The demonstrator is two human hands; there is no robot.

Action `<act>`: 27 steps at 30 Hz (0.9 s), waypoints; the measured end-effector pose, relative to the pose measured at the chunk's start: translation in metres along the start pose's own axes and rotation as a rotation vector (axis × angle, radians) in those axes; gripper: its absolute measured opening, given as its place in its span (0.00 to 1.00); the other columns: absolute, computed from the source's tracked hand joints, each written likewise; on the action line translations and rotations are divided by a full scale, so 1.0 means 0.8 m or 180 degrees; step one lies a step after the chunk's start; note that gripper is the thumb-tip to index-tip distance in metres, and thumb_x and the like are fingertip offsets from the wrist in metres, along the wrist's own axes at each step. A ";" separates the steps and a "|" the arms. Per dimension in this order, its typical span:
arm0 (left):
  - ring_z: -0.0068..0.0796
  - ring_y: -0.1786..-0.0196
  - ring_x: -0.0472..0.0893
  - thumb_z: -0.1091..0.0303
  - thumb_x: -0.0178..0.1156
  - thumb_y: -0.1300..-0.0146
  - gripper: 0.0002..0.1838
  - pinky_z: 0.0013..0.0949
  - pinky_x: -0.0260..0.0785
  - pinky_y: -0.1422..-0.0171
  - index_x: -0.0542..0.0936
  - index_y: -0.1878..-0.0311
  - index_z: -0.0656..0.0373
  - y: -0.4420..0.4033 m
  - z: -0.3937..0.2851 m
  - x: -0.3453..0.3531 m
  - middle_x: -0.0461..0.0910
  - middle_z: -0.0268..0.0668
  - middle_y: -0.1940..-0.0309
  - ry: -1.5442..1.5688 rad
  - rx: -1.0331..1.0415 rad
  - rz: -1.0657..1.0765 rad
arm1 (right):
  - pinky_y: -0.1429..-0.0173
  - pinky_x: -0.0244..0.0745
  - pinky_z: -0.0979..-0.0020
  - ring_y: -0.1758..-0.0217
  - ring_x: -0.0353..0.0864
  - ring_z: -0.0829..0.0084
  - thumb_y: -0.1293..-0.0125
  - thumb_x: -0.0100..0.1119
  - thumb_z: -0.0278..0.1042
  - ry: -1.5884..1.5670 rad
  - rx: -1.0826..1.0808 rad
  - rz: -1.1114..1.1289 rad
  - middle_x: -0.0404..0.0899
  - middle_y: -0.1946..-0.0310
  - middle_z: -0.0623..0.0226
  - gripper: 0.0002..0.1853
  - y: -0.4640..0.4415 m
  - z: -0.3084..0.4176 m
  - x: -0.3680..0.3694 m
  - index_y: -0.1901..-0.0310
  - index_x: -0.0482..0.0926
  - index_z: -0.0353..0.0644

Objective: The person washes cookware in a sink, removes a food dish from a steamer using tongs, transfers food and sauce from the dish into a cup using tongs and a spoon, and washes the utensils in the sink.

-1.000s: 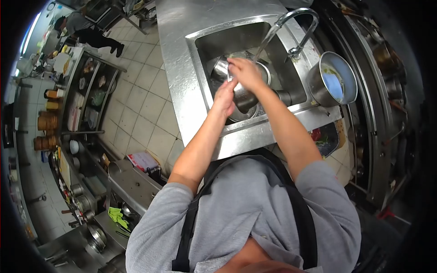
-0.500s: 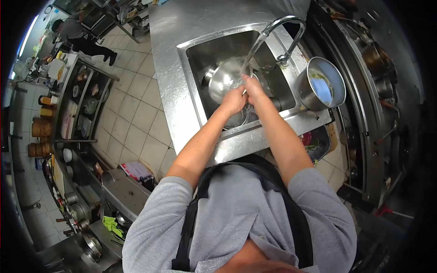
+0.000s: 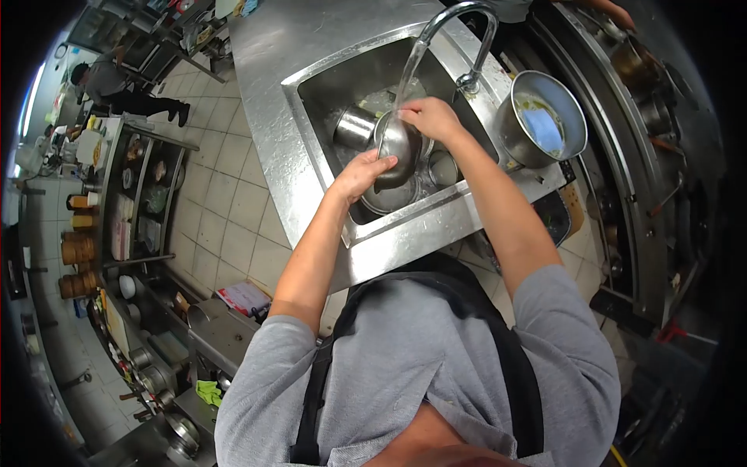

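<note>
Under the running faucet (image 3: 482,35), a shiny metal bowl (image 3: 398,148) is tilted up on its side, held between both hands. My left hand (image 3: 363,173) grips its near left rim, thumb on the metal. My right hand (image 3: 430,118) pinches the far right rim, close to the falling water. The bowl is over the steel sink (image 3: 319,86). A metal cylinder-shaped container (image 3: 355,127) lies in the sink left of the bowl. Beneath and beside the bowl are more round metal vessels, partly hidden, one of them a small cup-like piece (image 3: 443,167).
A tall metal pot (image 3: 513,128) with a blue cloth and liquid stands on the counter right of the sink. Another person (image 3: 109,82) is at the far left. A further person's arm (image 3: 611,12) reaches in at top right. Shelves (image 3: 148,187) hold kitchenware.
The bowl has turned from lying broad side up to standing tilted on edge. My hands have moved apart, from close together to opposite sides of its rim. The head view has shifted slightly.
</note>
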State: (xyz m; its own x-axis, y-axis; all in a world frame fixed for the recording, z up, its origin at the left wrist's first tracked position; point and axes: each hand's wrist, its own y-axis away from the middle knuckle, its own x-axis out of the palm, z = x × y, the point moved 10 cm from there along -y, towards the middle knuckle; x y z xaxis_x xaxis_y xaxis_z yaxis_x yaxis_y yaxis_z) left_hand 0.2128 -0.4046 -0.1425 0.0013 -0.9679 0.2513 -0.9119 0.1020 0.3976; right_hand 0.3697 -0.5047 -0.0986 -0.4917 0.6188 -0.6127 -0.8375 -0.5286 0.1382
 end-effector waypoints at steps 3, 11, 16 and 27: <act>0.17 0.52 0.79 0.66 0.61 0.28 0.13 0.25 0.70 0.43 0.80 0.46 0.61 0.005 0.004 -0.002 0.84 0.29 0.54 0.0222 -0.0046 -0.0035 | 0.48 0.78 0.62 0.55 0.86 0.59 0.40 0.68 0.48 0.0346 -0.0777 0.0407 0.87 0.61 0.59 0.15 -0.011 0.053 0.008 0.57 0.88 0.49; 0.19 0.54 0.79 0.65 0.61 0.28 0.12 0.27 0.71 0.45 0.79 0.47 0.61 -0.015 0.003 -0.007 0.83 0.30 0.54 0.0304 0.0134 0.0027 | 0.49 0.78 0.59 0.54 0.85 0.56 0.42 0.65 0.44 0.0587 -0.0256 0.0340 0.86 0.61 0.56 0.12 -0.049 0.023 0.031 0.61 0.87 0.47; 0.20 0.51 0.79 0.68 0.57 0.27 0.11 0.27 0.70 0.44 0.81 0.49 0.62 -0.035 -0.020 -0.032 0.83 0.29 0.54 -0.1229 0.0442 -0.0636 | 0.45 0.78 0.54 0.50 0.84 0.52 0.37 0.63 0.52 0.0436 -0.0629 -0.1424 0.81 0.47 0.51 0.26 0.035 0.056 0.012 0.45 0.79 0.41; 0.51 0.52 0.83 0.63 0.61 0.38 0.15 0.48 0.75 0.48 0.83 0.48 0.54 -0.005 -0.084 0.026 0.85 0.48 0.56 -0.3753 0.1560 -0.0799 | 0.71 0.82 0.64 0.65 0.85 0.58 0.26 0.45 0.34 -0.3786 0.1839 -0.0022 0.80 0.55 0.48 0.21 0.060 -0.072 0.122 0.38 0.66 0.30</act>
State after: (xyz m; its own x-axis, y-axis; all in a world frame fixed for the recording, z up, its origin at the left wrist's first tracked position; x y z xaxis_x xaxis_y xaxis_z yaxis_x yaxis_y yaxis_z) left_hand 0.2441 -0.4099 -0.0794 0.0616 -0.5914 -0.8040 -0.9938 0.0382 -0.1042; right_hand 0.2952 -0.5028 -0.1966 -0.1466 0.9063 0.3965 -0.6755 -0.3845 0.6292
